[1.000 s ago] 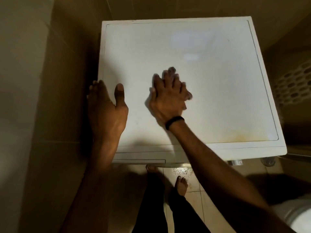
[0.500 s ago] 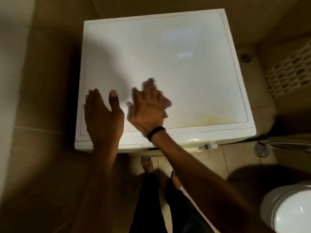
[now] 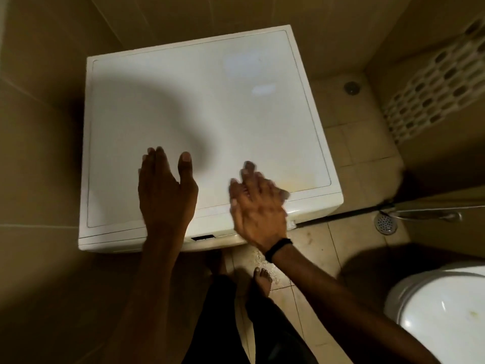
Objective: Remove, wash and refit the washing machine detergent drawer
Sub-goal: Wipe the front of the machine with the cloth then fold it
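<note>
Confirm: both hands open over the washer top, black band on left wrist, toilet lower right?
Wrong wrist: head view shows the black band on the right wrist. Otherwise right: left hand and right hand open over the washer top, toilet lower right.

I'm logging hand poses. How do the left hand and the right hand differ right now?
The left hand looks sharp, fingers together and straight, thumb apart; the right hand is blurred, fingers spread. The right wrist wears a black wristband; the left wrist is bare. The left hand lies over the washing machine top; the right hand over its front edge. Both hold nothing.
</note>
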